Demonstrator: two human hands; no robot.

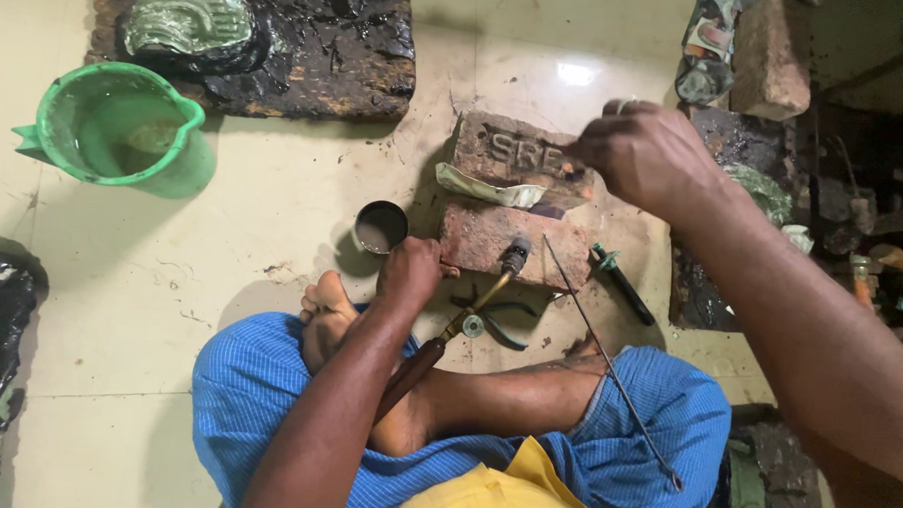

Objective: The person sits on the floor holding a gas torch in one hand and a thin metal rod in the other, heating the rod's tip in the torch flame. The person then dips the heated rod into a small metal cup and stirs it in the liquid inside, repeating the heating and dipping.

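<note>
I sit cross-legged on the floor before two red bricks. My left hand (pixel 411 271) rests fisted at the left end of the near brick (pixel 492 240), beside a small metal cup (pixel 380 226) of grey liquid; what it holds is hidden. My right hand (pixel 643 153) hovers over the right end of the far brick (pixel 505 151), fingers pinched together on something too small to make out. A brass blowtorch (pixel 470 310) lies against my leg, its nozzle on the near brick. A crumpled pale wrapper (pixel 489 190) lies between the bricks.
A green plastic jug (pixel 121 127) of water stands at left. A dark slab (pixel 309 49) with a green moulded piece (pixel 189 23) lies at the back. A thin metal rod (pixel 608 360), green-handled pliers (pixel 499 321), a dark-handled tool (pixel 626 285) and right-side clutter surround me.
</note>
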